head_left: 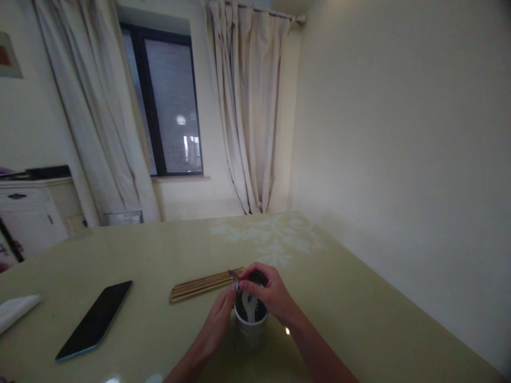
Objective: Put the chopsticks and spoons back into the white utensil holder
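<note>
A pale cylindrical holder point(251, 332) stands upright on the table in front of me. Inside it leans a white ceramic spoon point(250, 306) with a blue mark. Above the holder's left rim, a slim metal utensil point(233, 275) pokes up between my fingertips; its exact kind is hard to make out. My right hand point(269, 292) curls over the holder and pinches this utensil between thumb and fingers. From the left, my left hand point(219, 314) closes its fingertips on the utensil's lower part, beside the rim. A dark rounded thing point(258, 277) shows partly behind my right fingers.
Several wooden chopsticks point(199, 285) lie together just left of the holder. Further left are a black phone point(96, 319) and a folded white tissue point(18, 309). The glossy table point(159, 250) meets the wall on the right; curtains and a window are behind.
</note>
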Motion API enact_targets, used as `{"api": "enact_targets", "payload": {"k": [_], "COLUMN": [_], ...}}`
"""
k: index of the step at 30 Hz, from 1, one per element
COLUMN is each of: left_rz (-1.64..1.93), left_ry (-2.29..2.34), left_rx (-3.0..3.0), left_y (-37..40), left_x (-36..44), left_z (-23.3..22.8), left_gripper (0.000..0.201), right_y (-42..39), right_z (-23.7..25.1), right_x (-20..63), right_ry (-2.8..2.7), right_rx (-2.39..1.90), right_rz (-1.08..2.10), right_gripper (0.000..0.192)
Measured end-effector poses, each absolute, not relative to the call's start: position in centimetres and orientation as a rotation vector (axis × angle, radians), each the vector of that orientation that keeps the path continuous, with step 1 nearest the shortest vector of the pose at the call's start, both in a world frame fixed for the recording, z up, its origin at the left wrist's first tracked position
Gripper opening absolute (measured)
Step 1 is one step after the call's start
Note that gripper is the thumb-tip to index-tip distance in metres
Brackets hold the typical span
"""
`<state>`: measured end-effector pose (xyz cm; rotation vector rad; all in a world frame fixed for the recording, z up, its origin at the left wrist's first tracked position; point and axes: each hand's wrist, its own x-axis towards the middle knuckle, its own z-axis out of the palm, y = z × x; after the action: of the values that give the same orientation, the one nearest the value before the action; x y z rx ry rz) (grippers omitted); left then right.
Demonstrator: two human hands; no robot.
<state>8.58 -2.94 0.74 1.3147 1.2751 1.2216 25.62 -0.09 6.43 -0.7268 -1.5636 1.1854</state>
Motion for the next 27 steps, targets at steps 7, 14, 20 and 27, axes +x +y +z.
{"api": "enact_targets", "payload": {"k": [7, 14, 20, 27], "left_rz": [1.216, 1.254, 1.247, 1.186], "left_ry": [1.232, 1.240, 1.265, 1.288], "left_rx": [1.346, 1.314, 1.308, 1.324], "left_y": [-3.6, -3.7, -3.5, -3.8], "left_x": [9.0, 9.2, 9.2, 9.1], "left_z": [2.2, 2.5, 2.1, 2.1], "left_gripper": [0.078, 0.078, 0.081, 0.077], "right_y": [-0.2, 0.2, 0.3, 0.3], "right_z": [6.6, 6.6, 7.1, 7.1], "right_x": [25.7, 26.0, 26.4, 26.5], "right_ry": [-1.594, -1.636, -1.652, -1.616], "right_rx": [-0.729, -0.712, -0.601, -0.579], "right_rz": [1.153, 1.063, 0.957, 0.910], "right_gripper": [0.036, 0.026, 0.023, 0.020]}}
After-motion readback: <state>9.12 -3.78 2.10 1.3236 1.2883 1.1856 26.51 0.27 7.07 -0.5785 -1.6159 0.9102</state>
